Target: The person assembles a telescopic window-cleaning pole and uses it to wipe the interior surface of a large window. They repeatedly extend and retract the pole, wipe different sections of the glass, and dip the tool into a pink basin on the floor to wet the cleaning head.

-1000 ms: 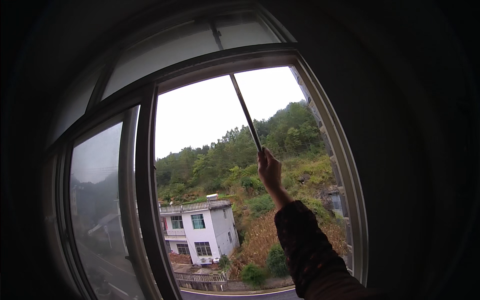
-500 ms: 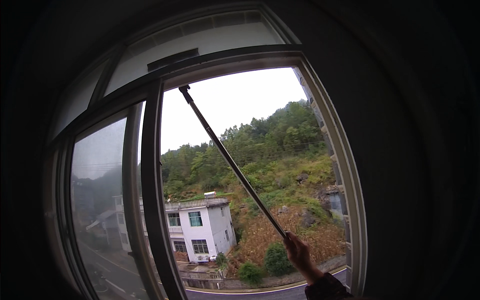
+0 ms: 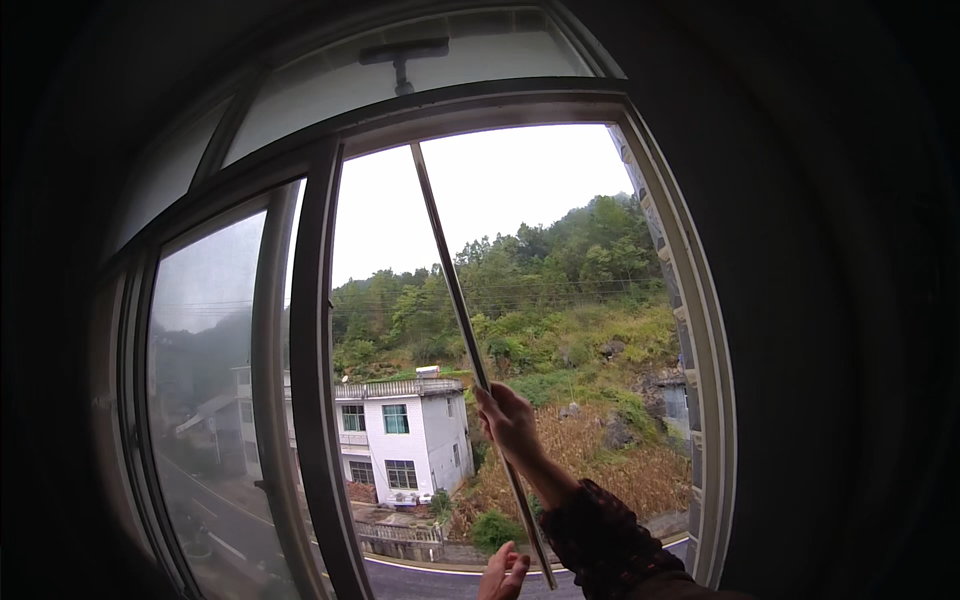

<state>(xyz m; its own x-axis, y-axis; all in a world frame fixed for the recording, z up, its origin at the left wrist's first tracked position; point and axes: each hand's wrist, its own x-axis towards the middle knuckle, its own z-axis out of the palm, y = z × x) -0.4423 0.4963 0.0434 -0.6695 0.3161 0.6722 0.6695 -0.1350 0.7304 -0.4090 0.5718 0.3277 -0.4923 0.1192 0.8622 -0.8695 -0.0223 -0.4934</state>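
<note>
A long-handled window squeegee (image 3: 455,285) reaches out through the open window and leans upward to the left. Its dark T-shaped head (image 3: 403,55) shows dimly behind the frosted upper pane. My right hand (image 3: 508,415), in a dark patterned sleeve, is closed around the lower half of the pole. Below it, at the bottom of the picture, my left hand (image 3: 503,573) is only partly in view. Its fingers are loosely bent and apart from the pole, just left of the pole's lower end.
The upper pane (image 3: 300,110) lies above the frame's crossbar (image 3: 480,98). A sliding glass panel (image 3: 205,350) stands left of the upright (image 3: 322,380); the right jamb (image 3: 690,300) bounds the opening. Outside are a white house (image 3: 415,440), a road (image 3: 440,582) and a wooded hillside (image 3: 560,270).
The squeegee's head has gone up and right behind the upper pane, and its pole stands steeper. My right hand has moved up and left. My left hand has come into view below.
</note>
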